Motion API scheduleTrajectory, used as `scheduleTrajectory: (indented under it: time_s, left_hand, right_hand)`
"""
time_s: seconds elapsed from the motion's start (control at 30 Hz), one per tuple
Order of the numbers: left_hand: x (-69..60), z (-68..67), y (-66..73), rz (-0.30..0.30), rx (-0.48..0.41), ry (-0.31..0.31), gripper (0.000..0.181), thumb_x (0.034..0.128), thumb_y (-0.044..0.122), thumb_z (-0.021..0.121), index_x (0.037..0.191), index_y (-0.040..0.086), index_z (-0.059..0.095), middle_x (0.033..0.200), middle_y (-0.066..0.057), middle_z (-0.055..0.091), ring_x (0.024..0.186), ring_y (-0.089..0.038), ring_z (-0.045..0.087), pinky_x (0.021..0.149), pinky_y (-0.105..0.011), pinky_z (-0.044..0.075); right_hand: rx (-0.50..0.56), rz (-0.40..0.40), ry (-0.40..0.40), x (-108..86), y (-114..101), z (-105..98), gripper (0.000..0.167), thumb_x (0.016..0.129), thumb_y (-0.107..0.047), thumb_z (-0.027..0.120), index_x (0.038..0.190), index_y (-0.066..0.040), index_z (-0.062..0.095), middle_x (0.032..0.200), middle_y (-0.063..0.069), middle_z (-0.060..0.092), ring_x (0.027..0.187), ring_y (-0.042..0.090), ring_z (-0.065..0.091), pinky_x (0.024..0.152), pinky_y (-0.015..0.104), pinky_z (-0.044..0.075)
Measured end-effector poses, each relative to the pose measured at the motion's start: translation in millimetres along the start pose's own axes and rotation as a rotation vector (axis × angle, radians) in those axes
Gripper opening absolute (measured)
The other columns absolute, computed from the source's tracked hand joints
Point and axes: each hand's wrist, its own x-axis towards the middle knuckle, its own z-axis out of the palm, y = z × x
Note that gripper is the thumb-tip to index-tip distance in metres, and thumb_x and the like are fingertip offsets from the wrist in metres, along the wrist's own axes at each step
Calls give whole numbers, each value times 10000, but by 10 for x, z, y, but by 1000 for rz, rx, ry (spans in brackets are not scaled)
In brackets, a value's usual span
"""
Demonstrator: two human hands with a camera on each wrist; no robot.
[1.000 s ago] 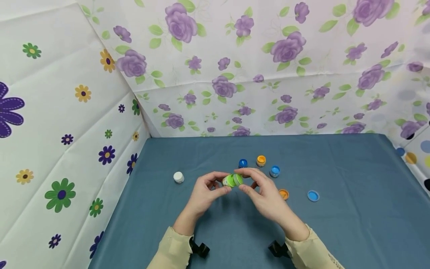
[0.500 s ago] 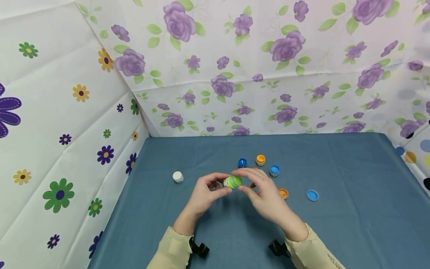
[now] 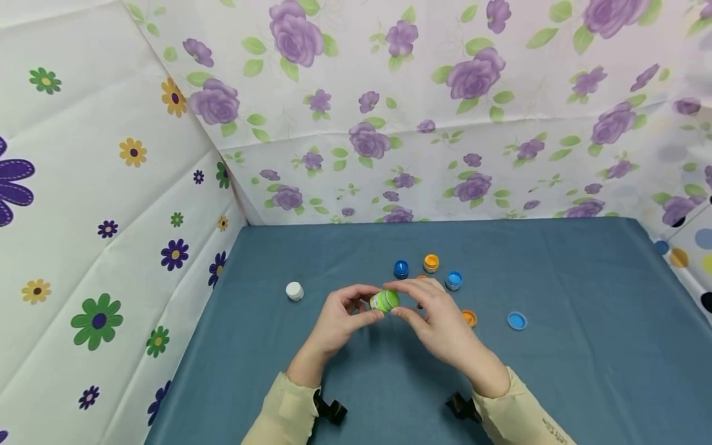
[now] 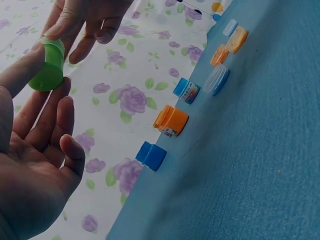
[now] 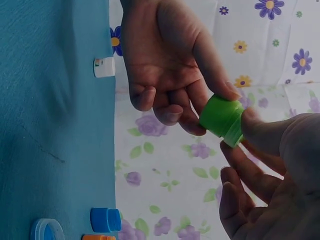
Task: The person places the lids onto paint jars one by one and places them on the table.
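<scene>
Above the table, a small green paint jar (image 3: 384,301) is tilted between both hands. My left hand (image 3: 342,316) holds its body between thumb and fingers, as the left wrist view shows, where the jar (image 4: 50,70) is bright green. My right hand (image 3: 442,324) pinches the jar's green lid (image 5: 234,131) with thumb and fingertips. Lid and jar sit against each other; how tightly they are joined cannot be told. The remaining fingers of both hands are loosely bent.
Beyond the hands stand a dark blue jar (image 3: 401,269), an orange jar (image 3: 431,263) and a light blue jar (image 3: 453,280). An orange lid (image 3: 469,319) and a blue lid (image 3: 517,321) lie to the right. A white-capped jar (image 3: 295,291) stands left.
The green lid, earlier at an angle to the jar's mouth, now lines up with it. Both hands stay nearly in place.
</scene>
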Motion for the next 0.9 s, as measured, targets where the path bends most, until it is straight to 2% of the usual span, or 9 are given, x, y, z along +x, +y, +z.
scheduleTrajectory:
  time_s: [0.23,0.47,0.67,0.77,0.9]
  left_hand:
    - [10,4,27,6,-19,-8,299,952,57,809,1247,28,763,1181,-81,715,941,-211,607,731,-289,493]
    - [7,13,6,18,4,-32,305,932,17,814,1233,42,774,1149,-54,731,960,-254,622,750,-292,502]
    - [14,41,6,35,1,-61,305,938,37,823,1239,42,774,1140,-43,745,943,-224,628,754,-304,503]
    - [14,53,7,33,-3,-65,309,933,42,831,1237,40,773,1139,-42,745,952,-290,623,754,-296,500]
    - [8,59,1,26,-2,-63,317,923,32,834,1234,31,772,1134,-50,741,961,-383,603,749,-286,493]
  right_hand:
    - [-102,7,32,6,-13,5,342,964,-310,813,1282,-209,737,1149,-59,715,1096,204,587,810,408,494]
    - [-249,37,55,13,-22,51,238,1005,-453,755,1044,-223,711,937,-83,616,949,163,526,733,363,463]
    - [-301,61,73,27,-23,86,391,1060,-538,641,780,-272,580,758,-105,483,832,162,470,669,342,396]
    - [-318,78,72,36,-31,88,498,1071,-562,605,682,-267,504,692,-88,420,809,169,471,640,335,385]
    - [-320,107,44,42,-44,82,551,1098,-579,529,641,-272,509,630,-89,410,758,159,472,603,325,387]
